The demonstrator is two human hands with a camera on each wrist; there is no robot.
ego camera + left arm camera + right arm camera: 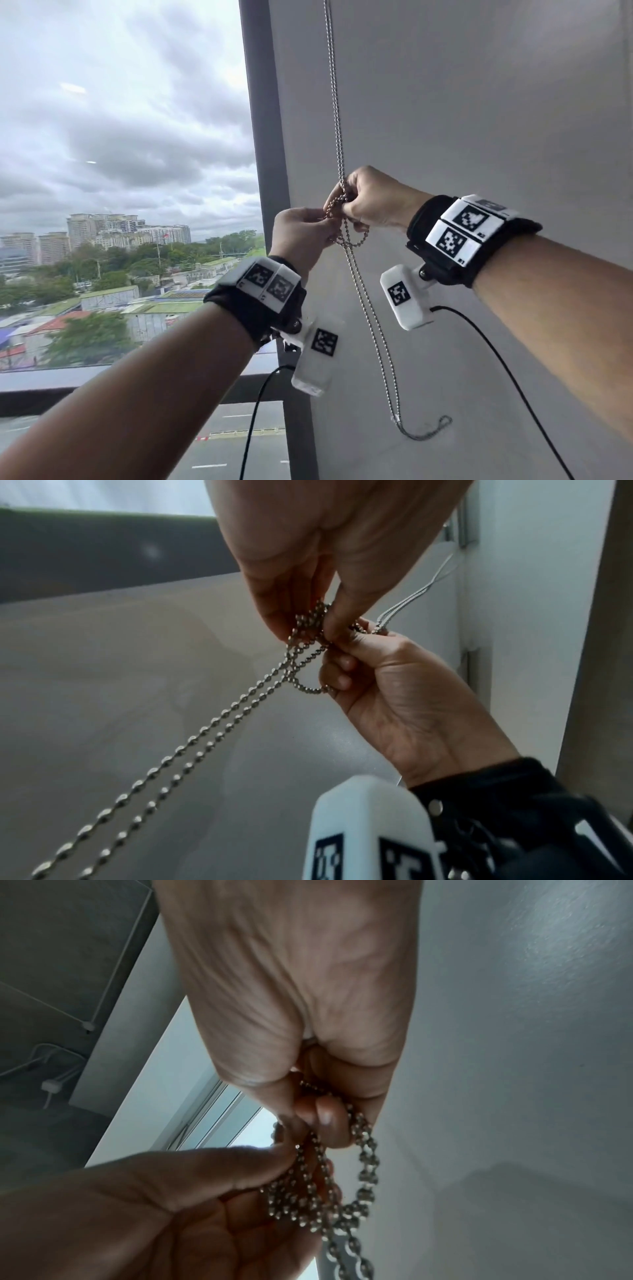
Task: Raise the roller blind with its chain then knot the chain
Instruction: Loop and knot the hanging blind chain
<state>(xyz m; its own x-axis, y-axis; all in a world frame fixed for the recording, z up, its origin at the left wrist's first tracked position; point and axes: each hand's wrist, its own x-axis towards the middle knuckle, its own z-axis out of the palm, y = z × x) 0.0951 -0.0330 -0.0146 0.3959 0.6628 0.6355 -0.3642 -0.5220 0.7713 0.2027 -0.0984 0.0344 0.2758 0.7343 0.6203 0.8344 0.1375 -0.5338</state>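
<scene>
Chain (pixel 368 308): head view – metal ball chain, hangs doubled along grey wall (pixel 479 102) just right of window frame (pixel 260 120); bottom loop sags low, well below my hands.
L hand (pixel 301 236): fingertips pinch a strand at the knot spot, touching R hand.
R hand (pixel 373 198): curled tight round a bunched loop of chain.
Feel, my guess: light, limp, no stiffness; smooth beads prob. slip, so pinch betw. beads, close to the crossing, not on the long hang.
L wrist view: chain (pixel 192 750) runs off as 2 strands down-left; small loop droops under R hand (pixel 404 696); L hand (pixel 308 561) thumb & finger nip the crossing.
R wrist view: several turns of chain (pixel 308 1191) bunched betw. L hand (pixel 154 1204) & R hand (pixel 291 988); exact threading hidden.
In the way: wrist cam cables (pixel 496 359) hang near the chain, could snag; wall close behind.
Blind: not in view; window glass looks uncovered.
</scene>
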